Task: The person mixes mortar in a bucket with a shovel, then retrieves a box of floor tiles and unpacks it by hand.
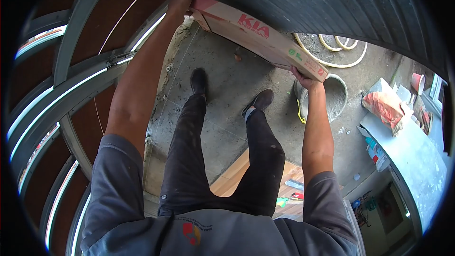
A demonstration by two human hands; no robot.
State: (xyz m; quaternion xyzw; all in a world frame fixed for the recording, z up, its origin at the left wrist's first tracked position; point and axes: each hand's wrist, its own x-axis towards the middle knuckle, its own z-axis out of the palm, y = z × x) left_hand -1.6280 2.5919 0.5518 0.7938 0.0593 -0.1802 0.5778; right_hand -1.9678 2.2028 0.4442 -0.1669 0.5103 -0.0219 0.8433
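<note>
Both of my arms reach forward to a long flat cardboard box (258,38) with red "KIA" print on its side. My left hand (181,4) grips the box's left end, close to the metal frame. Under the right end, my right hand (307,79) is closed around the lower edge. The box is held off the floor and slopes down to the right in view. What the box contains is hidden.
A bucket of grey mix (335,97) stands below my right hand, near a coiled hose (339,61). Corrugated sheet metal (332,0) hangs ahead. A metal-framed gate (71,76) runs along the left. Wood-look tiles (237,170) lie underfoot. A table (412,151) with a torn bag (386,106) is right.
</note>
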